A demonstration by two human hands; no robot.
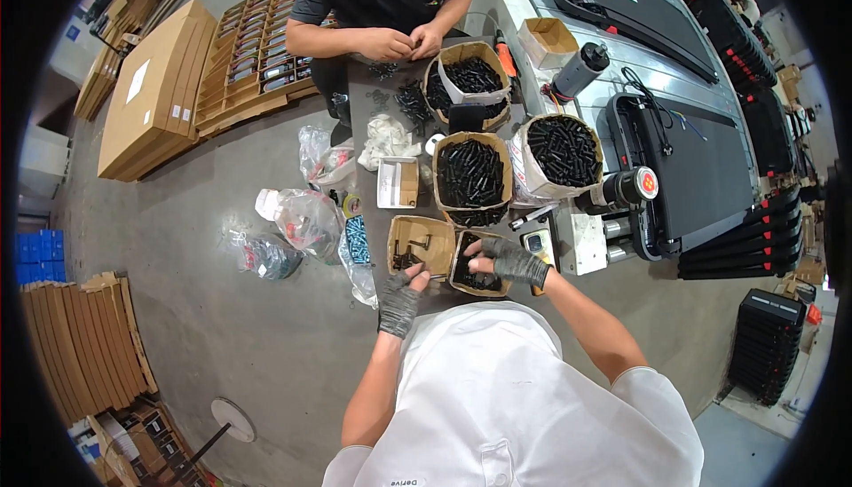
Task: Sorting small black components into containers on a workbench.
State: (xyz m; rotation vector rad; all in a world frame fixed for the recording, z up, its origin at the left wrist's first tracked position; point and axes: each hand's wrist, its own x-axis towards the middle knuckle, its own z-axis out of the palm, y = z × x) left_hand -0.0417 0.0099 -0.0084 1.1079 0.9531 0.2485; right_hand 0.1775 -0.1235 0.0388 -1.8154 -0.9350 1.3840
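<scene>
My left hand (399, 300), in a grey fingerless glove, is at the near left corner of a shallow cardboard box (437, 228). Its fingertips are drawn together beside several dark bolt-like parts (406, 259) lying in that box; whatever they hold is too small to make out. Over a smaller cardboard box (484, 290) to the right reaches my right hand (515, 261), gloved the same way. Its thumb and fingers are apart above the small black parts (463, 272) inside, and nothing shows between them.
Larger boxes of black parts (470, 172) stand farther along the table, with a white carton (398, 182) beside them. Blue screws (357, 240) lie in a bag at the left edge. A co-worker (386, 7) sits opposite, hands together. Treadmill-like machines (683, 167) stand right.
</scene>
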